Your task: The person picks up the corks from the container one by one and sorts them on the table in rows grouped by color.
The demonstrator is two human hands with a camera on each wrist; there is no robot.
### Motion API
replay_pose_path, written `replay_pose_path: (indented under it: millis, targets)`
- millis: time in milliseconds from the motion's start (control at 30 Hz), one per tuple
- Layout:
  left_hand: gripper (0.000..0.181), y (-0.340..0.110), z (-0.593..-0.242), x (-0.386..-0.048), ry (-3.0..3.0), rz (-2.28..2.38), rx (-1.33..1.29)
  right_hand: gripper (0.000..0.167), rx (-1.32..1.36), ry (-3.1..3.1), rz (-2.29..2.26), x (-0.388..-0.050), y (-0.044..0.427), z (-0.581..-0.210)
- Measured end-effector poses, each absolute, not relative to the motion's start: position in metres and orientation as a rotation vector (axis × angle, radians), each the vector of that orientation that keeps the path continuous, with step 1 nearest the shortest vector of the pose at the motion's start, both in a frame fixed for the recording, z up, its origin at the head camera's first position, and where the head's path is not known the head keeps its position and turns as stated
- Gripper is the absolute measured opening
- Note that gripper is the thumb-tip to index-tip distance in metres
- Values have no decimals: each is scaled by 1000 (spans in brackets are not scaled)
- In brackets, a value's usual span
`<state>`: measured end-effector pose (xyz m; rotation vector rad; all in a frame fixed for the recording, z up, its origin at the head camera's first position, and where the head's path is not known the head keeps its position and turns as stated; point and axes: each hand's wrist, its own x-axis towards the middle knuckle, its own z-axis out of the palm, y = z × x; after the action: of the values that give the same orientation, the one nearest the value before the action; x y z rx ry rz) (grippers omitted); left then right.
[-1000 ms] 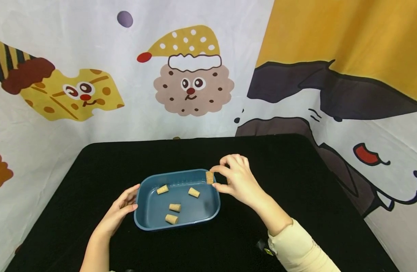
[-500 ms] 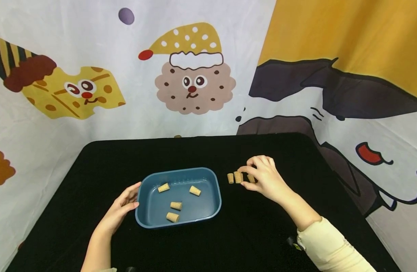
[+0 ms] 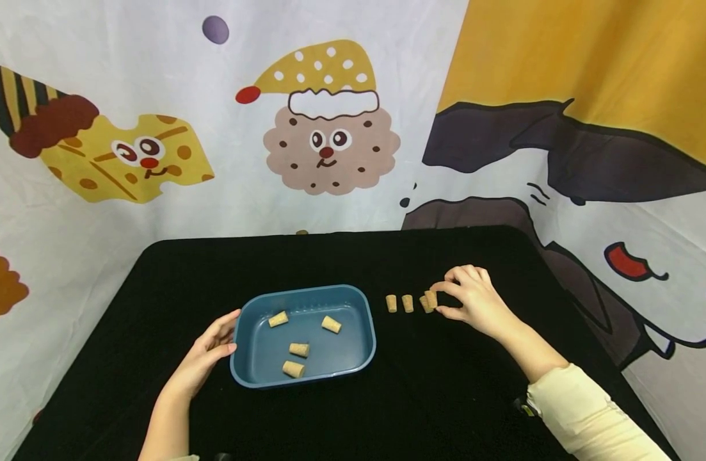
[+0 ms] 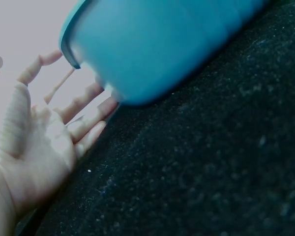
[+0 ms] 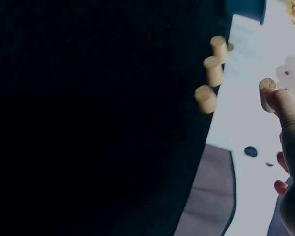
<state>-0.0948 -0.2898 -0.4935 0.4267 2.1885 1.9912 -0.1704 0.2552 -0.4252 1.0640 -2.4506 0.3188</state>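
A blue rectangular tray sits on the black table, with several cork stoppers, among them one cork, lying on its floor. My left hand touches the tray's left end; in the left wrist view its fingers reach fairly straight to the outer wall. Right of the tray, my right hand pinches a cork stopper between thumb and fingers. That held cork is raised above the table in the right wrist view. Three more corks stand upright in a row: one, another and a third, partly hidden.
Black cloth covers the table. Behind it hangs a white curtain printed with cartoon figures. A small dark object shows beside the right sleeve.
My right hand has moved right with the pinched cork, from the tray's right rim, past the standing corks, to the row's right end. The left hand and tray stay in place.
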Motion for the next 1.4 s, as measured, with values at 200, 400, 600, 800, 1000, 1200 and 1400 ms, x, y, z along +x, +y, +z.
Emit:
replay_pose_path:
  millis: [200, 400, 600, 800, 1000, 1200, 1400]
  targets:
    - [55, -290, -494, -95, 2183, 2001, 444, 35, 1047, -2498, 307, -178, 270, -435]
    - [55, -290, -494, -95, 2197, 1986, 430, 35, 1041, -2508, 293, -185, 280, -445]
    - [55, -290, -493, -94, 2184, 1997, 448, 33, 1024, -2543, 280, -188, 286, -454]
    - [55, -290, -492, -93, 2181, 1996, 453, 33, 1006, -2559, 266, -190, 288, -460]
    - [56, -290, -491, -94, 2198, 1985, 436, 33, 988, -2595, 278, -191, 290, -462]
    - [55, -289, -491, -94, 2188, 1988, 448, 33, 968, -2634, 273, -192, 292, -465]
    - [57, -290, -491, -94, 2196, 1978, 424, 34, 953, -2670, 283, -191, 292, -466]
